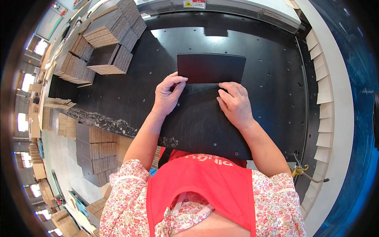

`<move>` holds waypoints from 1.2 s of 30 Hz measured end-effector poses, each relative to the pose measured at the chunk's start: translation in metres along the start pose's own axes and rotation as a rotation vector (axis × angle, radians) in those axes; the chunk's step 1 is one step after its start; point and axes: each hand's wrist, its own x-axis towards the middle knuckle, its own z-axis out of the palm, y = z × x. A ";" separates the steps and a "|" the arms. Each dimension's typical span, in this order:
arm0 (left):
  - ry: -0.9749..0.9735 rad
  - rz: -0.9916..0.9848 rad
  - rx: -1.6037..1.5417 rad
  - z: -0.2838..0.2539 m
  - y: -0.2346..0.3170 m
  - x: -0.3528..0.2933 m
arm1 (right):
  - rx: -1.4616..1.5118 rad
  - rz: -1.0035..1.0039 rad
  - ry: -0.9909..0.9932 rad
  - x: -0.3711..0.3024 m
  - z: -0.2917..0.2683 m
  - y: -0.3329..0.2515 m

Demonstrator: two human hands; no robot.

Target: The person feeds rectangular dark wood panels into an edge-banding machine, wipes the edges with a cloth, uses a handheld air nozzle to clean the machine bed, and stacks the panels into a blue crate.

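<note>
A dark rectangular board [211, 68] with a smooth face is tilted up over the black worktable [205, 118], its lower edge toward me. My left hand [169, 93] pinches its lower left corner between thumb and fingers. At the lower right corner, my right hand [235, 100] has its fingers curled against the edge; part of its grip is hidden behind the board. Both forearms reach in from the near side of the table.
Stacks of dark-faced chipboard panels [108, 59] stand at the table's far left. More panels [92, 154] are piled lower down, beyond the worn left edge. A pale machine beam [244, 14] crosses the back; white flaps [324, 93] line the right side. A yellow-handled air gun [299, 170] hangs near right.
</note>
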 end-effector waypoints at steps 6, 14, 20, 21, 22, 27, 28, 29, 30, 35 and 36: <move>-0.022 -0.025 0.023 -0.002 0.003 0.002 | 0.015 0.001 0.005 0.002 -0.001 0.001; -0.026 -0.270 -0.165 0.010 0.044 -0.056 | 0.195 -0.243 0.116 -0.003 -0.017 -0.023; -0.111 -0.076 -0.034 0.001 0.063 -0.087 | 0.432 -0.368 -0.014 -0.009 -0.014 -0.052; -0.131 -0.056 -0.018 0.000 0.062 -0.089 | 0.453 -0.355 -0.014 -0.010 -0.013 -0.054; -0.112 -0.060 -0.040 0.000 0.061 -0.089 | 0.472 -0.347 -0.015 -0.010 -0.012 -0.054; -0.067 -0.049 -0.112 0.003 0.051 -0.091 | 0.525 -0.296 -0.046 -0.013 -0.010 -0.048; -0.056 -0.043 -0.130 0.003 0.053 -0.088 | 0.529 -0.288 -0.046 -0.012 -0.009 -0.048; -0.058 -0.052 -0.125 0.003 0.054 -0.087 | 0.533 -0.279 -0.046 -0.012 -0.009 -0.047; -0.061 -0.065 -0.128 0.003 0.053 -0.088 | 0.534 -0.270 -0.057 -0.012 -0.009 -0.046; -0.020 -0.084 -0.150 0.003 0.054 -0.086 | 0.464 -0.240 -0.084 -0.010 -0.010 -0.047; -0.016 -0.094 -0.153 0.002 0.055 -0.086 | 0.431 -0.217 -0.100 -0.010 -0.009 -0.047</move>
